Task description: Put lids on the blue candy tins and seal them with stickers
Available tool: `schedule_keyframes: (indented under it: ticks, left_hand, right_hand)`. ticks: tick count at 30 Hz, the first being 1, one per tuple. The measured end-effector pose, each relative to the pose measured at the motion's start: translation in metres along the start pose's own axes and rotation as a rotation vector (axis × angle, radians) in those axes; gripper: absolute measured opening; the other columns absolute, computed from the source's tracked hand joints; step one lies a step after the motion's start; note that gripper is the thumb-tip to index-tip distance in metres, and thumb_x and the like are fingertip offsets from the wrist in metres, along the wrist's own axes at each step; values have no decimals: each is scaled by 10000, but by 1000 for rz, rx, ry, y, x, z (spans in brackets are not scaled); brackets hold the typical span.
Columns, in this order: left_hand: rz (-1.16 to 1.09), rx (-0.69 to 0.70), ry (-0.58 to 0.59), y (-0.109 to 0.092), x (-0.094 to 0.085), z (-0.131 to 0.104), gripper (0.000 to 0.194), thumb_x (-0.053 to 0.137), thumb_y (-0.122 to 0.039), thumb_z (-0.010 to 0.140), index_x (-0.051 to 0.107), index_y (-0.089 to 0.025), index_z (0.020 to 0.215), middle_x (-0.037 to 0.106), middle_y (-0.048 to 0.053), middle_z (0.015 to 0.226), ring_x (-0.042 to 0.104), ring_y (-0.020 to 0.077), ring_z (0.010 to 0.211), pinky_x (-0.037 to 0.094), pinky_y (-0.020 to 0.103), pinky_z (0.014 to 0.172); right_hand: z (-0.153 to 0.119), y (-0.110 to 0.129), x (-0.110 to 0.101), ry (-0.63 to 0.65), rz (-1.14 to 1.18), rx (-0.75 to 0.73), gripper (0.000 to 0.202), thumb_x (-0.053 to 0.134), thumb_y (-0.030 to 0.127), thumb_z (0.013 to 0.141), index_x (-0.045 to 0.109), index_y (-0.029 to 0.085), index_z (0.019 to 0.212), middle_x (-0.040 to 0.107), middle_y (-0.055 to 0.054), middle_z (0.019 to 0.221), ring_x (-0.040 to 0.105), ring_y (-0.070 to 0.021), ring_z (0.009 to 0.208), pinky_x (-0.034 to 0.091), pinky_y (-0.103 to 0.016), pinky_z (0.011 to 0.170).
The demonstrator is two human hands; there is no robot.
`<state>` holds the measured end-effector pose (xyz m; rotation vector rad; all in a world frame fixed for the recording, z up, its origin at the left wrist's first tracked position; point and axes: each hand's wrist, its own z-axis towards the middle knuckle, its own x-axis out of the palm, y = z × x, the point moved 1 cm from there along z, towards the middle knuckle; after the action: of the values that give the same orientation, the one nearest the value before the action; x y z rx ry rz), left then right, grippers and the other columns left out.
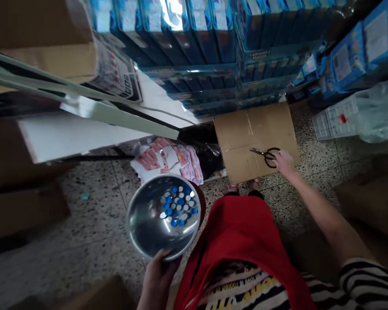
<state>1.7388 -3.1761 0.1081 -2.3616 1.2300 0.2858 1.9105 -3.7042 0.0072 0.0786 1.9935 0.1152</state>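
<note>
A shiny metal bowl [142,219] hangs tilted at my left side, its rim gripped by my left hand [161,271]. Several small round pieces [180,206], blue on some faces and white on others, lie together inside it. Out to the right, my right hand [283,163] has its fingers at the dark handles of a pair of scissors [269,156]. The scissors rest over the top of a closed cardboard box [255,129], blades pointing left. Part of the right fingers is hidden, but they close around the handle loop.
Stacked blue packs [194,43] in clear wrap rise behind the box. A metal shelf [116,116] juts in from the left. Pink-printed packets [168,159] lie below it. At right stand a white carton [336,116] and clear plastic bags [378,114]. Speckled tile [93,241] covers the floor.
</note>
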Motion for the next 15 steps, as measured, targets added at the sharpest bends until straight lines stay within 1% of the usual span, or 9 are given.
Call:
schedule_keyframes:
  ticks: [3, 5, 6, 8, 10, 11, 13, 15]
  left_hand:
    - [-113, -48, 3, 24, 24, -6, 314, 620, -22, 630, 688, -166, 901, 768, 21, 805, 740, 170, 726, 630, 224, 689]
    - [-170, -98, 8, 36, 35, -5, 337, 602, -3, 633, 690, -149, 924, 780, 33, 827, 748, 164, 718, 636, 222, 687]
    - [-191, -134, 13, 41, 38, -4, 336, 598, 5, 636, 687, -140, 925, 779, 37, 820, 745, 161, 693, 632, 217, 661]
    - [-203, -210, 18, 48, 44, -2, 309, 605, 17, 641, 673, -132, 904, 763, 32, 769, 720, 152, 612, 605, 201, 582]
    - [-215, -242, 23, 52, 48, -2, 292, 615, 28, 641, 656, -138, 878, 742, 12, 719, 691, 140, 552, 577, 186, 532]
    - [-237, -241, 29, 53, 49, -3, 303, 614, 37, 636, 653, -142, 877, 743, 5, 718, 694, 139, 555, 580, 185, 536]
    - [-288, -228, 37, 56, 51, -3, 338, 606, 51, 628, 660, -147, 897, 759, 1, 743, 715, 145, 590, 598, 189, 562]
    - [-315, -223, 48, 58, 50, -2, 370, 600, 59, 628, 672, -150, 924, 776, 3, 774, 728, 152, 614, 608, 195, 574]
  right_hand:
    - [12, -5, -7, 99, -39, -50, 330, 552, 234, 980, 711, 100, 1236, 723, -197, 1218, 624, -311, 1123, 429, -383, 945]
    - [19, -1, -15, 135, -69, -75, 331, 572, 215, 946, 705, 88, 1222, 752, -201, 1180, 664, -314, 1081, 426, -385, 923]
    - [22, 2, -20, 137, -70, -87, 351, 577, 224, 949, 693, 87, 1250, 765, -197, 1168, 679, -314, 1062, 424, -384, 913]
    - [29, 10, -30, 124, -37, -156, 443, 571, 277, 993, 625, 111, 1400, 783, -172, 1197, 697, -306, 1056, 419, -375, 897]
    - [36, 17, -41, 112, 7, -268, 548, 548, 335, 1044, 502, 177, 1567, 770, -143, 1303, 694, -294, 1111, 412, -365, 895]
    - [41, 20, -45, 116, 20, -322, 576, 535, 345, 1061, 454, 207, 1615, 753, -133, 1357, 685, -289, 1148, 407, -363, 898]
    - [52, 25, -52, 154, 21, -403, 569, 519, 330, 1075, 446, 238, 1632, 736, -116, 1400, 666, -281, 1194, 394, -363, 908]
    - [60, 28, -59, 200, 4, -449, 531, 508, 310, 1077, 494, 250, 1605, 752, -104, 1365, 660, -275, 1187, 377, -364, 912]
